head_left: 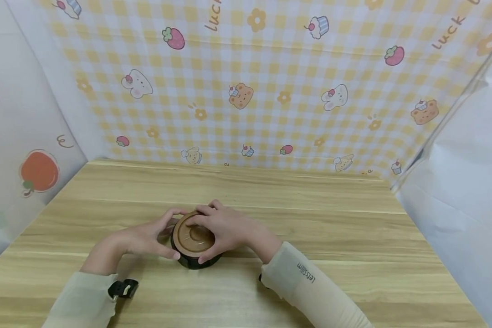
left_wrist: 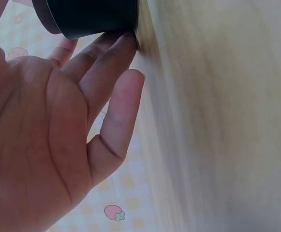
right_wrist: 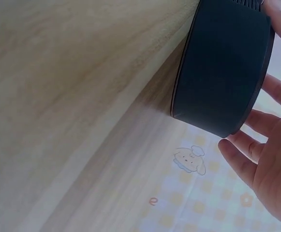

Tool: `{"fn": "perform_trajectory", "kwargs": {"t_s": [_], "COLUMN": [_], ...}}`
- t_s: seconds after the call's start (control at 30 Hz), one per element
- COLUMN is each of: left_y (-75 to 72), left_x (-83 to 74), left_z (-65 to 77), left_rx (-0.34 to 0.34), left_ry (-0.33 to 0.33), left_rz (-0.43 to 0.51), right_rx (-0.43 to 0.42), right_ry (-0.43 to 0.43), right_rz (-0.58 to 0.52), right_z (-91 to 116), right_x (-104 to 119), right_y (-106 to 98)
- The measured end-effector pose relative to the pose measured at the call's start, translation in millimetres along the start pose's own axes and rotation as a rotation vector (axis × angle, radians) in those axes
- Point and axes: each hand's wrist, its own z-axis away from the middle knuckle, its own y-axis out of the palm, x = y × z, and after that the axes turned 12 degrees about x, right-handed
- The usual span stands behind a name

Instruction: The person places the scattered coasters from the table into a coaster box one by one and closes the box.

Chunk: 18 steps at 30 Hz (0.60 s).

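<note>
A low, round object with black sides and a brown, ridged top (head_left: 186, 242) stands on the wooden table. My left hand (head_left: 145, 237) holds it from the left, thumb at the front and fingers curving around the back. From the right, my right hand (head_left: 229, 228) grips it at the rim, with the thumb low at the front and fingers reaching over the top. The left wrist view shows the black side (left_wrist: 99, 17) with left fingertips against its base. In the right wrist view, slots show near one end of the black wall (right_wrist: 222, 67).
The wooden table (head_left: 332, 237) reaches back to a yellow checked cloth (head_left: 266, 109) with cartoon prints. White sheets hang at the left (head_left: 8, 114) and right (head_left: 471, 182) sides. A black strap (head_left: 123, 288) sits at the left sleeve.
</note>
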Motion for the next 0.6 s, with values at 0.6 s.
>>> {"fn": "perform_trajectory", "kwargs": {"t_s": [0.6], "left_y": [0.3], "left_x": [1.9], "left_z": [1.1], "left_rx": [-0.009], "left_ry": [0.013], "left_rz": [-0.016], "right_rx": [0.031], "right_ry": [-0.006], "right_rz": [-0.047], "right_z": [4.9], "right_x": [-2.9], "right_y": [1.4]}}
